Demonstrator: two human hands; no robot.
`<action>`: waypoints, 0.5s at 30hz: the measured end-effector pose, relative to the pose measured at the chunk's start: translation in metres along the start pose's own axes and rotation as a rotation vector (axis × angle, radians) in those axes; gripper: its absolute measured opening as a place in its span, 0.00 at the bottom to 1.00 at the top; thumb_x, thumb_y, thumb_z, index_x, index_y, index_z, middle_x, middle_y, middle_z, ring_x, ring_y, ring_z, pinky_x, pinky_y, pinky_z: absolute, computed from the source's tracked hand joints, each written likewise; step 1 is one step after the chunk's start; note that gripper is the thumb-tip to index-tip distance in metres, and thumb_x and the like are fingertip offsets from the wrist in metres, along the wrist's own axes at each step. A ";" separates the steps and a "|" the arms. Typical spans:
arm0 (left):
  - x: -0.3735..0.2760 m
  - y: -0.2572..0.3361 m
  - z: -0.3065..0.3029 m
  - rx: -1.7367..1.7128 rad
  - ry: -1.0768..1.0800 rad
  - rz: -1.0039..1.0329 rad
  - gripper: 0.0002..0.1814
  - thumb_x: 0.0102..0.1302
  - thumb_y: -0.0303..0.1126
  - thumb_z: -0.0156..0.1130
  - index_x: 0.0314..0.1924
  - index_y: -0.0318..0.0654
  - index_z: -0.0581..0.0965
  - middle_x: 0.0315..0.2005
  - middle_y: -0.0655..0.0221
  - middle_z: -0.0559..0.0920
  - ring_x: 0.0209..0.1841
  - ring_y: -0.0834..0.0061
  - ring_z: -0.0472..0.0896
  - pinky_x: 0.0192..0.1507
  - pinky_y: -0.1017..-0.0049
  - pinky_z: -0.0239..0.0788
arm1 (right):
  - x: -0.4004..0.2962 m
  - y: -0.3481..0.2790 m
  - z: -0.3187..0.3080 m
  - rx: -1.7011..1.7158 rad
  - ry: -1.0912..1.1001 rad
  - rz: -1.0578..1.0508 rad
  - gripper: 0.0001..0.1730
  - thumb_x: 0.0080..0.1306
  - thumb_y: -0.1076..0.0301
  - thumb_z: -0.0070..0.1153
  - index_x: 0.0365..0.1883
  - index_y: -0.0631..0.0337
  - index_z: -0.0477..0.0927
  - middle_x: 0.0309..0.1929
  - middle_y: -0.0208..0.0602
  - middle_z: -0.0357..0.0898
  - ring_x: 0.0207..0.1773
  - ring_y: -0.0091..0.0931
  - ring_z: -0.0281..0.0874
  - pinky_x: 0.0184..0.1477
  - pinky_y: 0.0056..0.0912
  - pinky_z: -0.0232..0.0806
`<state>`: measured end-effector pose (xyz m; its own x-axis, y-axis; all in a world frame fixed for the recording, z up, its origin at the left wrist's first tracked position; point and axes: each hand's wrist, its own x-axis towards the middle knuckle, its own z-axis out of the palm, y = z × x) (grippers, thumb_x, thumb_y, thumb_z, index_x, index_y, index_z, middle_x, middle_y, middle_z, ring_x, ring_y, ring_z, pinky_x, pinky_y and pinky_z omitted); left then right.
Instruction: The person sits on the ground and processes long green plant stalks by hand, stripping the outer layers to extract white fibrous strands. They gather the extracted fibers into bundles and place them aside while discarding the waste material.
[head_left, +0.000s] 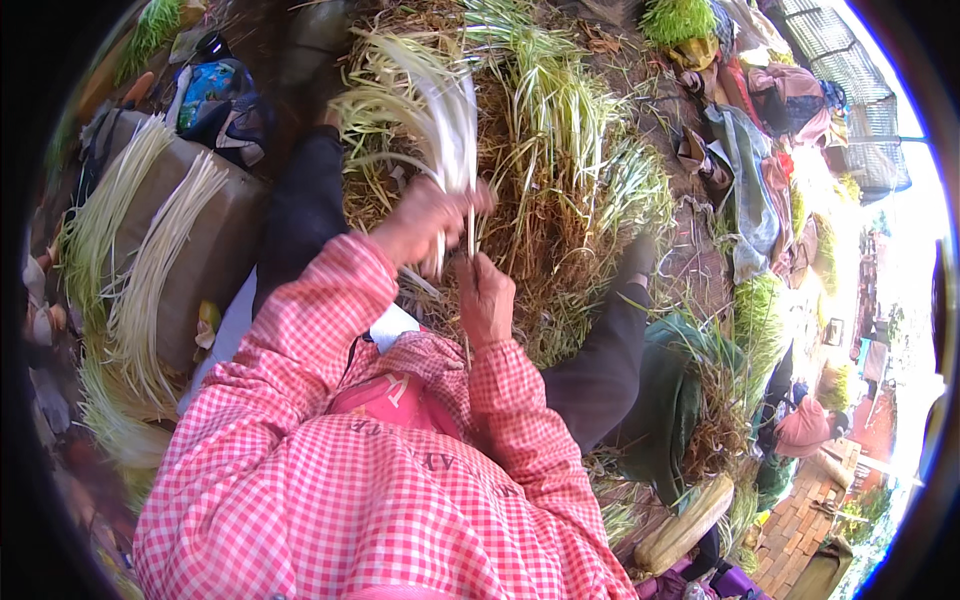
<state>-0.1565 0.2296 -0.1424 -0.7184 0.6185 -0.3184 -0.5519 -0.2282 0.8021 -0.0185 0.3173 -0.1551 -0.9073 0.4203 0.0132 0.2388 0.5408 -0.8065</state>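
In my left hand (427, 221) is a loose bunch of long, pale leafy stalks (442, 97). Its leafy tops fan upward and are blurred, as is the hand. My right hand (487, 296), closed into a fist just below and to the right, pinches the lower end of a thin white stalk (472, 232) that runs up beside the bunch. Beyond both hands, between my legs, lies a heap of green and yellow stalks (555, 127) with brown, dry matter around their lower ends.
Pale trimmed stalks (165, 232) lie across a brown-covered block (214, 255) on the left, near a blue patterned bag (214, 90). Dark green cloth (652, 397) sits beside my right leg. Sacks (742, 195) and another person (802, 427) are farther right.
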 end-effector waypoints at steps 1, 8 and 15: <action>-0.003 -0.013 0.004 0.165 -0.045 0.000 0.13 0.59 0.36 0.69 0.40 0.37 0.80 0.23 0.75 0.80 0.15 0.91 0.65 0.15 0.87 0.56 | 0.009 0.001 -0.002 -0.058 0.017 -0.065 0.11 0.68 0.65 0.51 0.29 0.63 0.74 0.17 0.46 0.71 0.18 0.36 0.70 0.22 0.38 0.61; 0.016 0.024 -0.001 -0.152 0.112 0.089 0.14 0.61 0.38 0.67 0.44 0.41 0.78 0.28 0.72 0.82 0.23 0.83 0.75 0.24 0.79 0.71 | -0.020 0.134 0.029 -0.247 -0.228 0.588 0.27 0.68 0.46 0.47 0.47 0.65 0.77 0.40 0.54 0.81 0.48 0.46 0.77 0.47 0.44 0.69; 0.011 0.038 -0.005 -0.412 0.158 -0.026 0.10 0.62 0.36 0.66 0.32 0.47 0.72 0.14 0.85 0.63 0.13 0.90 0.60 0.17 0.82 0.53 | -0.010 0.061 0.011 0.619 0.240 0.231 0.09 0.69 0.66 0.54 0.39 0.64 0.78 0.25 0.21 0.71 0.26 0.12 0.61 0.26 0.17 0.57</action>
<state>-0.1872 0.2239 -0.1179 -0.7403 0.5126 -0.4350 -0.6704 -0.5144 0.5347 0.0016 0.3382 -0.2112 -0.7384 0.6624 -0.1268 0.1112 -0.0658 -0.9916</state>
